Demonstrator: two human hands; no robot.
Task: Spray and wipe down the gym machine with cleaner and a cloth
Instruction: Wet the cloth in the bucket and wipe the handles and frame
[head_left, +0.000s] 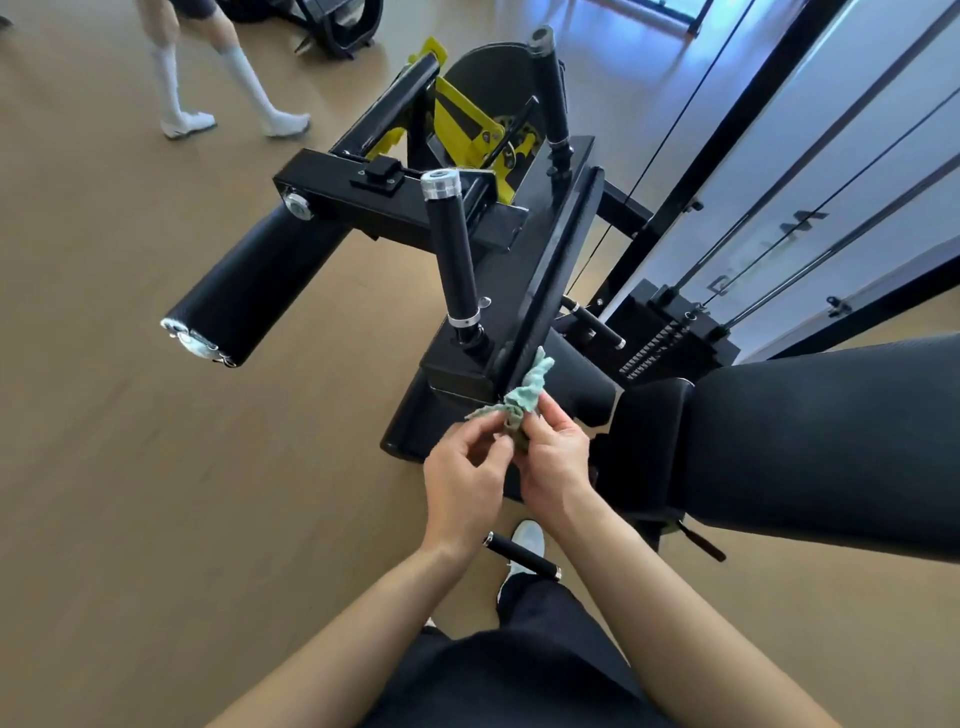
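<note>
Standing over a tan wood-look floor (130, 493) in a bright gym room; facing a black gym machine (467, 291) with padded rollers and yellow parts; bunching a crumpled pale-green cloth (522, 397) just above the seat edge; pinching it with the left hand (462, 478), fingers curled; gripping it with the right hand (553, 457), mostly closed.

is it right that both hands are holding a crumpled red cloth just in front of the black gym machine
Not quite: the cloth is pale green, not red. The head view shows the left hand and right hand both holding it, crumpled, just in front of the black gym machine.
</note>
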